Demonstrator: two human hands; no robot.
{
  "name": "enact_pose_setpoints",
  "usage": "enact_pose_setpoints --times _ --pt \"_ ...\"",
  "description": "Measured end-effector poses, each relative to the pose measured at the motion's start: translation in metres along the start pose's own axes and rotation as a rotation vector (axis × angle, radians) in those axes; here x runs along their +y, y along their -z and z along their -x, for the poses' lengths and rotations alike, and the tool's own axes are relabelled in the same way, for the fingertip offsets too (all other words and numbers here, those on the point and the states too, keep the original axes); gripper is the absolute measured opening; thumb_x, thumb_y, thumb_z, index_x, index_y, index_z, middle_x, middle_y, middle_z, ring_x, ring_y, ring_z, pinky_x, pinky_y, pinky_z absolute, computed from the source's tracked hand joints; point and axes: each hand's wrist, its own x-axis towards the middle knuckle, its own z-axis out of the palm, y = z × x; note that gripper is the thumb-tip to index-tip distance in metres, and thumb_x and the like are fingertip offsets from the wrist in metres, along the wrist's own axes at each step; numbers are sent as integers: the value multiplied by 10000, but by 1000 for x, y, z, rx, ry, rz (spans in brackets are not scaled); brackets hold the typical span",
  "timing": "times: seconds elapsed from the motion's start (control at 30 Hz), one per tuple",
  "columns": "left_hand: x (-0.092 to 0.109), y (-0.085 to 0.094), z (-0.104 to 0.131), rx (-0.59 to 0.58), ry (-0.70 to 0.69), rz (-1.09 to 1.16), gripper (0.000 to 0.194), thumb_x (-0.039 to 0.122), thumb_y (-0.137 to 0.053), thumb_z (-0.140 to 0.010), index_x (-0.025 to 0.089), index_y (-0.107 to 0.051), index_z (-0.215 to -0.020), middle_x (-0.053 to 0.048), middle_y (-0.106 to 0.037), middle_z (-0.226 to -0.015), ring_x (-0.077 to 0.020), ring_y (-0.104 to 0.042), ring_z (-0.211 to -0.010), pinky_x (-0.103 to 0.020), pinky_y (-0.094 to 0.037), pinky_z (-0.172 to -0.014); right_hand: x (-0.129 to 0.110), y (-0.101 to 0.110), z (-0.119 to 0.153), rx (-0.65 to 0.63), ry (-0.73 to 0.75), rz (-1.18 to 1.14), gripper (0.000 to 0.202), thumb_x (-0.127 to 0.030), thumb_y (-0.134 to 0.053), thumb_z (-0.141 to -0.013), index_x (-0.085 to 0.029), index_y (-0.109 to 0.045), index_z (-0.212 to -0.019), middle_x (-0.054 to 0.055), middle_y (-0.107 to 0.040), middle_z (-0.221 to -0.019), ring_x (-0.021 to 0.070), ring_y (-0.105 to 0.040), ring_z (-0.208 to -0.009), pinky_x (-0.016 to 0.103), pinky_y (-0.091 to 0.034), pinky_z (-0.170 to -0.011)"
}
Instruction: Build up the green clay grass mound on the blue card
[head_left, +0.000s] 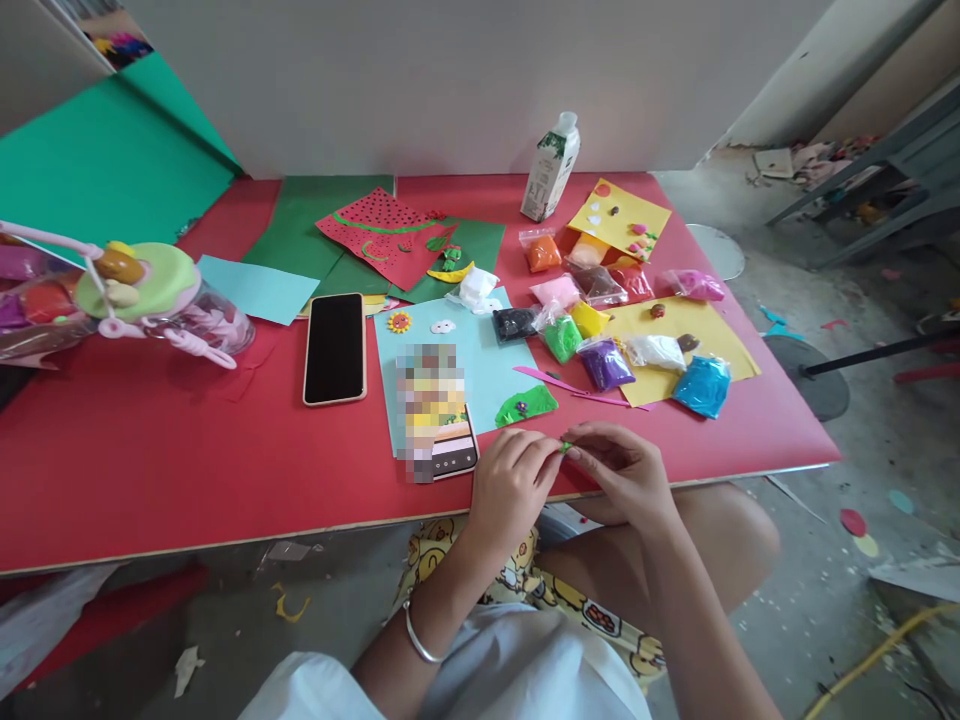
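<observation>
Both hands meet just over the table's front edge, pinching a tiny piece of green clay (566, 447) between their fingertips. My left hand (517, 475), its wrist in a silver bangle, holds the clay from the left. My right hand (626, 470) grips it from the right, thumb and fingers pressed together. Behind them lies a green clay patch (536, 404) with a small purple flower, at the corner of a light blue sheet (386, 385). That sheet also bears a clay sun (400, 321) and a cloud (442, 327). A lit phone (457, 445) rests on its lower part.
On the red table (187, 470) are a dark phone (334, 350), several clay bags including a purple one (606, 364), a carton bottle (551, 170), a watermelon-patterned red sheet (382, 235), yellow sheets (720, 340) and a clear container with a green lid (157, 280).
</observation>
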Motion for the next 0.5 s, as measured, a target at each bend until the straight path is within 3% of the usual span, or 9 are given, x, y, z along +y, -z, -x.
enact_pose_setpoints --times 0.13,0.33,0.5 --pt "1 0 2 -8 -15 2 75 111 -560 -875 171 -603 -886 -26 -673 -814 -158 -628 -799 -302 -537 -775 0 -1 1 -2 45 22 138 -327 -753 -776 -225 -702 -855 37 -727 -818 170 -716 -762 279 -628 -706" --pt "1 2 2 45 17 55 132 77 -547 -848 189 -599 -894 -21 -673 -804 -149 -632 -785 -287 -544 -749 0 1 -1 120 91 15 95 -288 -724 -805 -245 -708 -888 35 -696 -860 163 -685 -841 263 -608 -723" --pt "1 2 0 51 23 56 124 112 -579 -868 186 -609 -963 -31 -703 -857 -154 -659 -828 -295 -559 -783 0 1 -2 53 94 12 120 -315 -735 -793 -242 -706 -884 50 -705 -868 183 -694 -829 290 -615 -727"
